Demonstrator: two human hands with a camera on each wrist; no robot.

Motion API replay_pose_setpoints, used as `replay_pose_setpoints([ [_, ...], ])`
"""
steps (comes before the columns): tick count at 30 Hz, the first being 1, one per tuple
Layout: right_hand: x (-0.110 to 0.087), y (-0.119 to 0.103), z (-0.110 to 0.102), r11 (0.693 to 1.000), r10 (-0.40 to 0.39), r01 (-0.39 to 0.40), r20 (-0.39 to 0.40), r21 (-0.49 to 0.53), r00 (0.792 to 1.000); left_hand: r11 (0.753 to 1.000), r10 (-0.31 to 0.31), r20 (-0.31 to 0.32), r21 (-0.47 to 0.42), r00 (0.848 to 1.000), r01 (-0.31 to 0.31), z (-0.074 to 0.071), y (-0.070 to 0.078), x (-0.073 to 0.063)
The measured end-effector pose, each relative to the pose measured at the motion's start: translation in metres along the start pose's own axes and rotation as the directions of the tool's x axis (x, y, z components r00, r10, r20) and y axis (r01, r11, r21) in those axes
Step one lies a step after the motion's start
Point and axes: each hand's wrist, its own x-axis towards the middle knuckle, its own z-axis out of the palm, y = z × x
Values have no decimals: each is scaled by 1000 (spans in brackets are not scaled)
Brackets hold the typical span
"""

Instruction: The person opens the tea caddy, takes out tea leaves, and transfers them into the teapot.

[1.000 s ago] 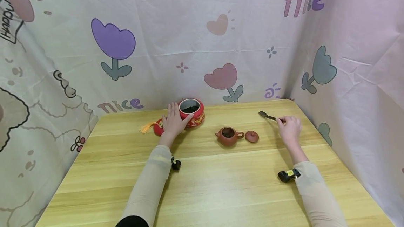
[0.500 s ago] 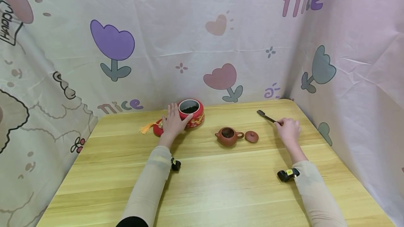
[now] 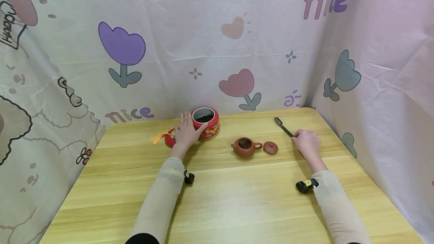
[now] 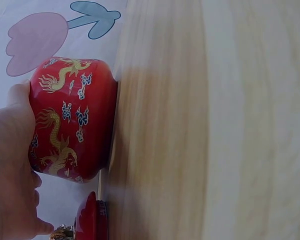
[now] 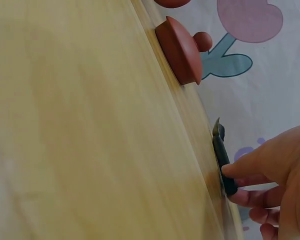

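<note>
My left hand (image 3: 185,133) rests against the left side of a red tea jar (image 4: 72,120) with gold dragons, fingers straight and thumb spread across its front. Dark tea leaves (image 3: 205,118) lie inside the jar. Its red lid (image 3: 169,139) with a yellow tassel is beside it, partly hidden by that hand. My right hand (image 3: 306,142) pinches the handle end of a small dark tea scoop (image 3: 283,126) between thumb and fingers, close over the table, its head pointing to the back left. Left of it stand a brown clay teapot (image 3: 245,148) and the teapot's lid (image 5: 180,52).
The wooden table (image 3: 223,199) ends at the back against a printed cloth (image 3: 176,29), which also hangs at both sides. Leaves (image 3: 244,143) show in the teapot's opening, and its handle points toward the loose clay lid.
My right hand has shifted slightly left and down toward the table, and the scoop has turned so its head points more to the back. My left hand, jar and teapot have stayed put.
</note>
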Motion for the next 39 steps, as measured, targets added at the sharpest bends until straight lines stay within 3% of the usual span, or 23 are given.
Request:
replay_pose_setpoints([
  [10,-6,-7,-4,1000,0,1,54,-14,999,1000,-7,4,-10,1000,7,2,0,0],
  [39,-30,-30,-27,991,-106,109,-42,74,993,1000,-8,16,-19,1000,8,0,0,1],
])
